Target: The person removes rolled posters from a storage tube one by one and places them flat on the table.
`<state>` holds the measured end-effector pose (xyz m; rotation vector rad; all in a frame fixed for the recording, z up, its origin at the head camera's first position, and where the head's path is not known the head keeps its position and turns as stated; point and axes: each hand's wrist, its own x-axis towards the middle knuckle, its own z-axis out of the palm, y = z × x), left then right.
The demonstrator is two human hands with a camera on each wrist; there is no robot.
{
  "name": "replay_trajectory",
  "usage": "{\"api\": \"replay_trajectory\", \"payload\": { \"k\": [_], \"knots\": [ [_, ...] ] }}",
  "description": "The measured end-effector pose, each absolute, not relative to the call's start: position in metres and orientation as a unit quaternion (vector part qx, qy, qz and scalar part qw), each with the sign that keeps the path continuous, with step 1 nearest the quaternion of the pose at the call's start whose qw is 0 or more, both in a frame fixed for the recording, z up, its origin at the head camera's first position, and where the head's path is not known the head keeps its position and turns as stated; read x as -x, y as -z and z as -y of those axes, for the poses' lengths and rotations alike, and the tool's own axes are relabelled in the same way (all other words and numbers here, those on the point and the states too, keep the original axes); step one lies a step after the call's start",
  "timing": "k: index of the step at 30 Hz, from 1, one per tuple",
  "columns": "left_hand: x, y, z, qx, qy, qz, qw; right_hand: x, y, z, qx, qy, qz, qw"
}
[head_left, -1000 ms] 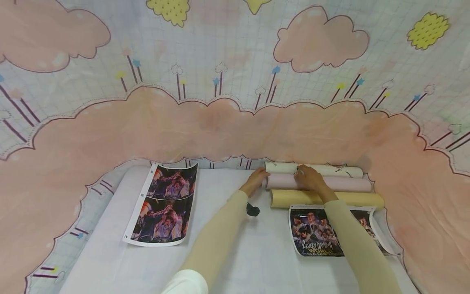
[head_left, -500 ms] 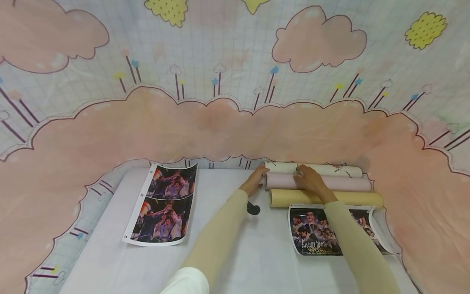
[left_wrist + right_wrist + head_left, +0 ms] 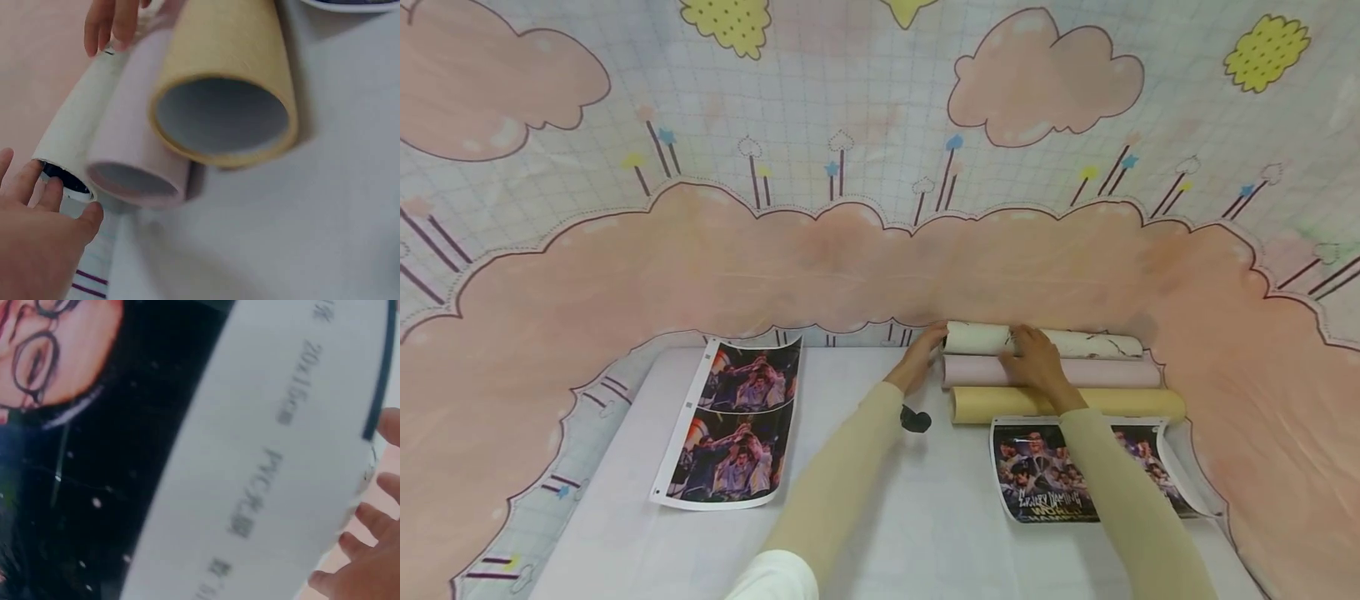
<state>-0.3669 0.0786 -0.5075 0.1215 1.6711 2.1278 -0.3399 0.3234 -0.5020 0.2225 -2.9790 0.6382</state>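
A white paper roll (image 3: 1101,343) with thin dark branch marks lies farthest back, its left end shifted slightly away from the pink roll (image 3: 958,372). My left hand (image 3: 917,364) holds its left end. In the left wrist view, the left fingers and thumb (image 3: 92,215) are spread around the white roll's open rim (image 3: 65,178), a fingertip at its mouth. Farther along the white roll, my right hand (image 3: 1036,360) grips it from above, fingers over its far side and thumb toward the pink roll. A yellow roll (image 3: 1120,404) lies nearest, under the right wrist.
A printed poster (image 3: 1037,475) lies under my right forearm, its right edge curling up; it fills most of the right wrist view. Another photo sheet (image 3: 737,425) lies at left. A small black object (image 3: 915,419) sits by my left wrist. Cloud-patterned cloth (image 3: 850,267) rises behind the white table (image 3: 880,542).
The white roll's left end has moved slightly back and right, away from the pink roll, with both hands on it. The pink and yellow rolls stay in place.
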Motion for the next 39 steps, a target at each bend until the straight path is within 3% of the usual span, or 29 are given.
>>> {"api": "replay_trajectory", "payload": {
  "k": [21,27,39],
  "knots": [
    [0.351,0.446,-0.095,-0.132,-0.789,-0.574,0.177,0.338,0.479,-0.342,-0.024,-0.191,0.976,0.102],
    [0.347,0.440,-0.099,-0.151,-0.789,-0.566,0.183,0.334,0.478,-0.346,-0.034,-0.189,0.971,0.141],
    [0.336,0.436,-0.086,-0.168,-0.774,-0.586,0.173,0.329,0.469,-0.343,-0.061,-0.151,0.975,0.151]
  ]
}}
